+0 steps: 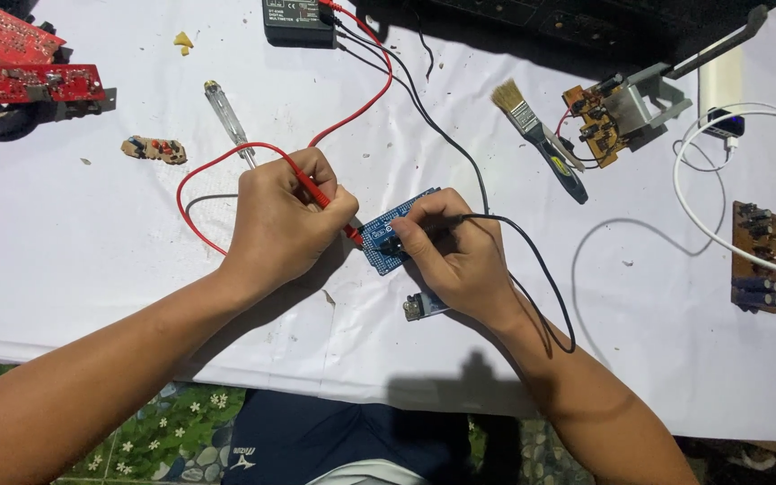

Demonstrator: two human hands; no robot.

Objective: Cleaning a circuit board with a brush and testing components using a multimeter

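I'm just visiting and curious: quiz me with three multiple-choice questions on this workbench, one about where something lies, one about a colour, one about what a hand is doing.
1. Where is the paintbrush?
A. right of the hands
B. under the blue board
C. at the far left

2. What colour is the probe in the left hand?
A. black
B. red
C. yellow

3. What is the right hand doing?
A. resting flat and open
B. gripping a phone
C. pressing a black probe to the blue board

Answers: 1 A, it lies up and right of both hands. 2 B, red probe with a red lead. 3 C, fingers pinch the probe on the board.
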